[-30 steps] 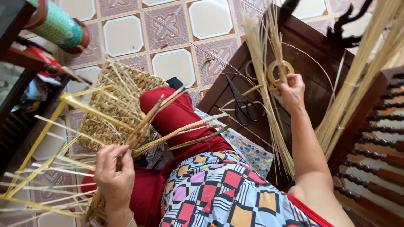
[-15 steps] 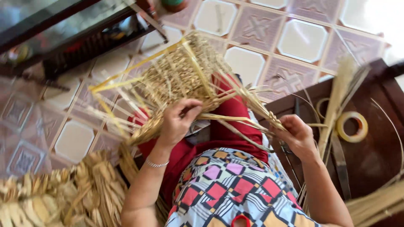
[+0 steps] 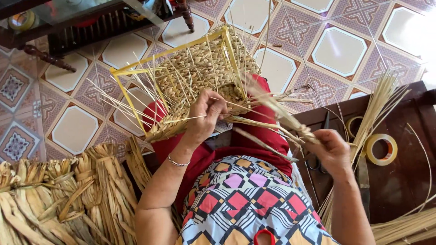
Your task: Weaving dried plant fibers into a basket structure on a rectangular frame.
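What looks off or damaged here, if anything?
Nothing looks damaged. The woven straw basket is unfinished, with loose stalks sticking out all round its yellow frame. The left hand grips its edge; the right hand holds straw strands. Tape roll lies flat on the dark table.

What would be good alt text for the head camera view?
A seated person weaves a straw basket on a yellow frame, resting on their lap. The left hand grips its edge; the right hand pulls loose straw strands. Dried leaf bundles lie left, tape roll right.
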